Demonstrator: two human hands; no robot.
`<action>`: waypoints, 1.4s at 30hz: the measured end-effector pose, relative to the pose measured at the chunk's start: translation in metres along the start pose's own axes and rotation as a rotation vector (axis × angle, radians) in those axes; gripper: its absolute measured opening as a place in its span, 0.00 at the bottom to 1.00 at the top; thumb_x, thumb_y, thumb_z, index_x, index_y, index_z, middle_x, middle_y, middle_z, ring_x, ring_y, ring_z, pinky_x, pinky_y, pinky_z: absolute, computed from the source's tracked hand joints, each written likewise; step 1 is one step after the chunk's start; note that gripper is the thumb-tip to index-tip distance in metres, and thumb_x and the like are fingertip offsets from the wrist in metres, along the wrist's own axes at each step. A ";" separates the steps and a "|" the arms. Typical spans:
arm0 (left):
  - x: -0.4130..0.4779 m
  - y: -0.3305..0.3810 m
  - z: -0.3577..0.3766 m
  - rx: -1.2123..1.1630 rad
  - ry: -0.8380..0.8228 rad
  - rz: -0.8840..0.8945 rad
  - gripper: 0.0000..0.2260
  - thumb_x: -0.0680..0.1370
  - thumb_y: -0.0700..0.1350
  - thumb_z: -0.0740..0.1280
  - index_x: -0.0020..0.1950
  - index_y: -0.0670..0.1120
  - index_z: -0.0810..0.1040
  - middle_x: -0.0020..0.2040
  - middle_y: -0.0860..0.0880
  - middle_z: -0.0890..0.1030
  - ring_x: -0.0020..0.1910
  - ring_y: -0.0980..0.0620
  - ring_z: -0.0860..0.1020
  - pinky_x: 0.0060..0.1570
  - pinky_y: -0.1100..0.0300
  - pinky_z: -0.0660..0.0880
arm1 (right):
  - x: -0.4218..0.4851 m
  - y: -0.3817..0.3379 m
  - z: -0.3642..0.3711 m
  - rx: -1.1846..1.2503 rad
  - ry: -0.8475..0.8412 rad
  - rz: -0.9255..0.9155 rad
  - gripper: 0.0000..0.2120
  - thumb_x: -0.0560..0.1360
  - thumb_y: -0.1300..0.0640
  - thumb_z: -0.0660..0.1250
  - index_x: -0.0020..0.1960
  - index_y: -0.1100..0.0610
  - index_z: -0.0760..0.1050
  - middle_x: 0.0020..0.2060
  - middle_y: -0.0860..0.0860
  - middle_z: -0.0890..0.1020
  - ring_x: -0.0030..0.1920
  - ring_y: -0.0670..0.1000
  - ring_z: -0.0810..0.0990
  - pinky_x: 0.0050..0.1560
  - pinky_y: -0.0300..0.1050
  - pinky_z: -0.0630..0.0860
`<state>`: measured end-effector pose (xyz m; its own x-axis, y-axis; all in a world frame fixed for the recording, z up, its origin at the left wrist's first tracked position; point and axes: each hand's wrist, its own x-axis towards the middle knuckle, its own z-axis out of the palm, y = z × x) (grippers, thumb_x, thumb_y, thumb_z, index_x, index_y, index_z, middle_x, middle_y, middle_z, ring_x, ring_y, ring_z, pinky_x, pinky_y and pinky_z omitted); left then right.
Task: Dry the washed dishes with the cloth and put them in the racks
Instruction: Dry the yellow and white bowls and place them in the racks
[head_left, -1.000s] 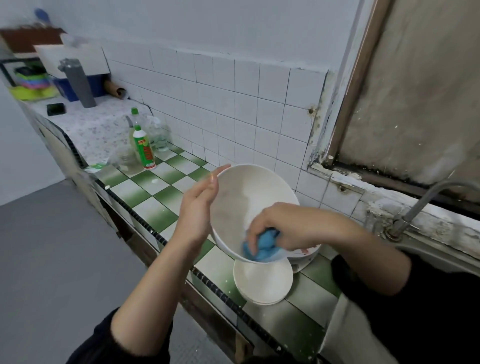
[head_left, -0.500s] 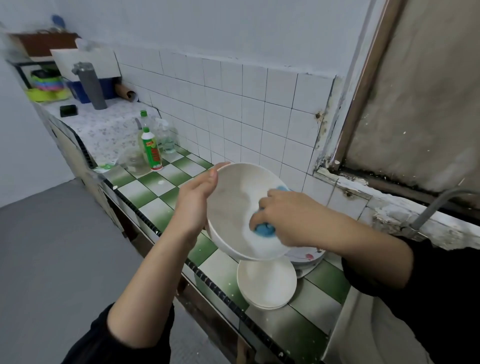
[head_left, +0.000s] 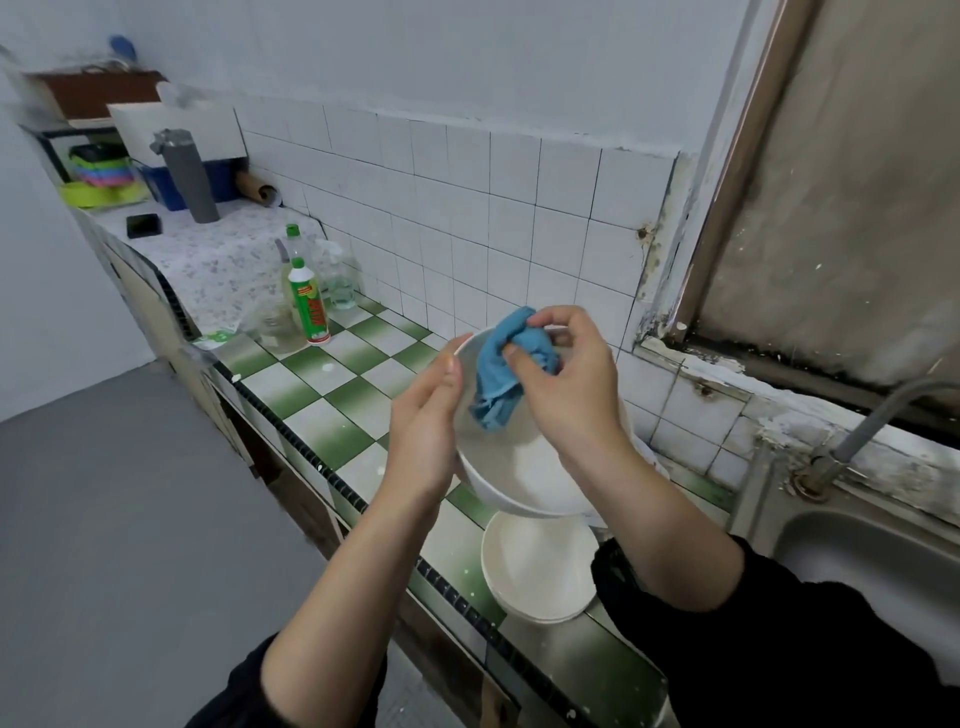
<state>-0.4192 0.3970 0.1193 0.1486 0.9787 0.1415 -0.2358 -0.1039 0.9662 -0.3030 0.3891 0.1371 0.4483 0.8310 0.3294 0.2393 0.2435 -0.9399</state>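
Observation:
A large white bowl is held above the tiled counter, tilted with its opening toward me. My left hand supports its left rim, with the thumb over the edge and the palm against the outer wall. My right hand pinches a crumpled blue cloth at the bowl's upper rim, and the cloth hangs down inside the bowl. Below the bowl, white plates lie stacked on the counter.
A green-and-white checkered counter runs to the back left, with detergent bottles and a glass jar on it. A steel sink and tap are at the right. Farther back stand a grey flask and coloured bowls.
My right hand has moved the blue cloth from the bowl's lower inside up to the top rim. The bowl has tipped more upright in my left hand.

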 end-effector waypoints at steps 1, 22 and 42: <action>0.000 0.000 0.002 -0.010 0.008 -0.009 0.12 0.83 0.46 0.56 0.57 0.50 0.80 0.48 0.53 0.85 0.45 0.56 0.82 0.37 0.68 0.76 | -0.001 -0.001 0.000 0.012 -0.092 -0.001 0.16 0.71 0.66 0.72 0.45 0.45 0.73 0.44 0.45 0.79 0.47 0.49 0.81 0.53 0.55 0.80; 0.019 0.007 -0.051 0.558 -0.304 0.285 0.33 0.71 0.70 0.60 0.74 0.64 0.57 0.74 0.60 0.65 0.75 0.58 0.60 0.73 0.47 0.60 | 0.033 -0.024 -0.072 -0.226 -1.080 -0.176 0.20 0.57 0.57 0.83 0.42 0.53 0.76 0.40 0.46 0.78 0.43 0.45 0.77 0.41 0.41 0.74; 0.011 0.010 -0.001 -0.004 -0.055 -0.045 0.16 0.72 0.40 0.75 0.59 0.46 0.81 0.41 0.47 0.86 0.38 0.53 0.82 0.39 0.61 0.78 | -0.022 -0.020 -0.034 -0.245 -0.067 -0.574 0.05 0.70 0.49 0.74 0.44 0.45 0.78 0.48 0.40 0.81 0.50 0.45 0.79 0.50 0.43 0.77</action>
<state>-0.4208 0.4072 0.1303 0.2119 0.9711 0.1101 -0.2315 -0.0595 0.9710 -0.2888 0.3486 0.1516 0.1371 0.6334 0.7616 0.6198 0.5448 -0.5648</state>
